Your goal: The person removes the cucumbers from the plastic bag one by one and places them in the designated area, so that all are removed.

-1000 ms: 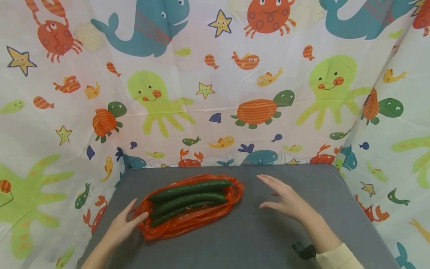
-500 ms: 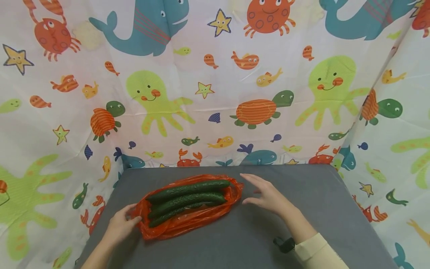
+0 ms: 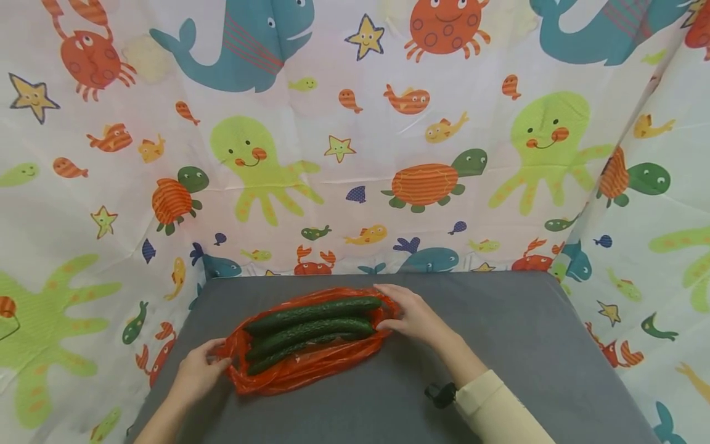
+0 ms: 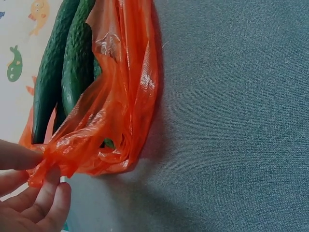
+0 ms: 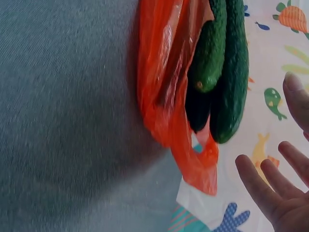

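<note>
Head view: an orange plastic bag (image 3: 318,369) holding dark green cucumbers (image 3: 313,333) lies on a grey worktop (image 3: 499,320). The left grip (image 3: 196,373) pinches the bag's left end; at its right end the right grip (image 3: 412,316) is released, fingers spread. Behind the bag hangs a sea-animal curtain (image 3: 366,169)

A white sea-life curtain (image 3: 377,132) is hanging behind the grey surface (image 3: 521,345) and along its left and right sides; at the back an orange-shelled turtle (image 3: 424,184) is showing between two lime octopuses (image 3: 244,145), while a yellow star (image 3: 366,39) is sitting higher between a blue whale (image 3: 249,52) and a red crab (image 3: 445,28)
</note>
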`<state>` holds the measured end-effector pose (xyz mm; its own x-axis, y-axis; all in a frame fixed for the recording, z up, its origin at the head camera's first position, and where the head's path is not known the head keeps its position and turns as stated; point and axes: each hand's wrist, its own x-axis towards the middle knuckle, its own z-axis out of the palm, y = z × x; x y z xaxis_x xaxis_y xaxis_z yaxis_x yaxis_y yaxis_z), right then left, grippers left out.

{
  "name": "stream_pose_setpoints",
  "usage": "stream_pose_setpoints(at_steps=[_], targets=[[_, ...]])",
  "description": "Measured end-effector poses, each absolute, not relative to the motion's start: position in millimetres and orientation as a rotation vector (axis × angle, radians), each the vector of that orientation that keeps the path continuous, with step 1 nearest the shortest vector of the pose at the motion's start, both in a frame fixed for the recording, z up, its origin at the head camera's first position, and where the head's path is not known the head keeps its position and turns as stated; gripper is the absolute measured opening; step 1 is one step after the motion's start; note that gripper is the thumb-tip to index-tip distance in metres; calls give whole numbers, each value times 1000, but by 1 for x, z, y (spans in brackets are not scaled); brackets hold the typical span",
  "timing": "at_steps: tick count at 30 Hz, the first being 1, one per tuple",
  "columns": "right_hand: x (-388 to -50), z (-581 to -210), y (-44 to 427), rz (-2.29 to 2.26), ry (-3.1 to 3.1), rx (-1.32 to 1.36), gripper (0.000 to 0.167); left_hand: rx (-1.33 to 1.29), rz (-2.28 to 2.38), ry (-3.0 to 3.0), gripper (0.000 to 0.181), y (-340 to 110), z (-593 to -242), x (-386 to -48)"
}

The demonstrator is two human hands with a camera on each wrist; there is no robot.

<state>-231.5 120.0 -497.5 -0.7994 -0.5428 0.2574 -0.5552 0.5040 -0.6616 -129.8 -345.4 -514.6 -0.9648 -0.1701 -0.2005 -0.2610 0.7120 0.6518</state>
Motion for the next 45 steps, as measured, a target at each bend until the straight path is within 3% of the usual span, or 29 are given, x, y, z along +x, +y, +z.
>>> stream_pose_setpoints(at_steps=[7, 15, 33, 45], targets=[[-239, -508, 99, 1412, -2732, 870, 79, -346, 1042, 2782, 61, -343, -518, -134], [-243, -523, 75, 1397, -2761, 691, 82, -353, 1022, 2792, 60, -341, -517, -134], [-251, -534, 40, 1438, -2824, 698, 69, -361, 1061, 2783, 55, -340, -517, -132], [-244, -538, 16, 1128, -2932, 339, 58, -351, 1032, 2792, 57, -339, -518, -134]])
